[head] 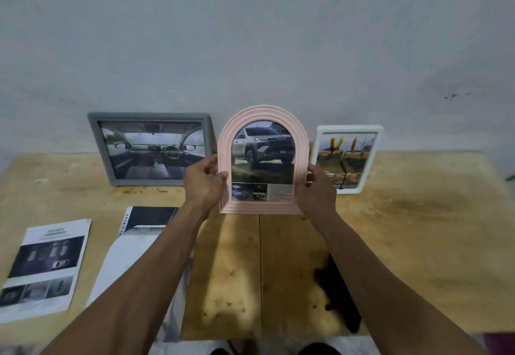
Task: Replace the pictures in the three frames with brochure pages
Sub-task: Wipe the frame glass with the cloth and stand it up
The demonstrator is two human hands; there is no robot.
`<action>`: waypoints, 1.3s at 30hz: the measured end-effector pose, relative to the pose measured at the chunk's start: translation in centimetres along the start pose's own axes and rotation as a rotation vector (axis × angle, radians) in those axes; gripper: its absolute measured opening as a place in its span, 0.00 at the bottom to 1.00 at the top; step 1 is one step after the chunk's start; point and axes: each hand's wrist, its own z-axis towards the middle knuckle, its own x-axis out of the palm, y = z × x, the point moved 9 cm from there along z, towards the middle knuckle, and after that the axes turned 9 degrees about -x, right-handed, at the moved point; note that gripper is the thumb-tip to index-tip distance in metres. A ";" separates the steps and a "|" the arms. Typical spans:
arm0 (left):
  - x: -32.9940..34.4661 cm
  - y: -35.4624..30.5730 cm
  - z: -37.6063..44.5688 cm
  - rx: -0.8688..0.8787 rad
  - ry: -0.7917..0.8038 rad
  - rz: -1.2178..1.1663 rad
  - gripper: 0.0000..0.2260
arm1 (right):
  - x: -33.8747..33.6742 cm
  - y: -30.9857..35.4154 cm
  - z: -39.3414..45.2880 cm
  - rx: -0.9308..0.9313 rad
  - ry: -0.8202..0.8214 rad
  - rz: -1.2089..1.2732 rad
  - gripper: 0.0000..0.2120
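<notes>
Pink arched frame [263, 159] is gripped upright by left hand [204, 180] and right hand [317, 187]. If set down carelessly, the white frame [347, 159] could be toppled.

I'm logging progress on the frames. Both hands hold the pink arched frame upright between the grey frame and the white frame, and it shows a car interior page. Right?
Not quite. The pink arched frame, held by the left hand and right hand between the grey frame and white frame, shows a pickup truck's exterior. The car interior is in the grey frame, as the head view shows.

Bare wooden table [404, 229] at right; brochure pages [44, 265] crowding the left.
</notes>
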 end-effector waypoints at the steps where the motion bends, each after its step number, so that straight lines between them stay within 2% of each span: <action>1: 0.2 -0.2 0.8 0.001 -0.002 0.006 0.22 | 0.6 -0.2 0.7 0.013 0.003 -0.008 0.16; 9: 2.0 0.0 5.7 -0.001 -0.054 0.098 0.22 | 4.6 -2.1 4.5 -0.017 0.102 -0.024 0.10; 16: 4.3 1.5 7.5 -0.007 -0.003 0.132 0.23 | 6.1 -3.7 6.3 0.020 0.146 0.011 0.19; 21: 5.4 1.8 8.2 -0.043 0.050 0.125 0.27 | 6.5 -4.3 7.1 0.047 0.168 -0.030 0.21; 30: 5.6 2.1 9.3 -0.046 0.061 0.140 0.28 | 7.4 -4.3 7.9 0.084 0.196 -0.017 0.17; 39: 5.7 2.0 9.9 -0.027 0.063 0.145 0.29 | 7.4 -3.5 7.8 0.075 0.188 0.005 0.20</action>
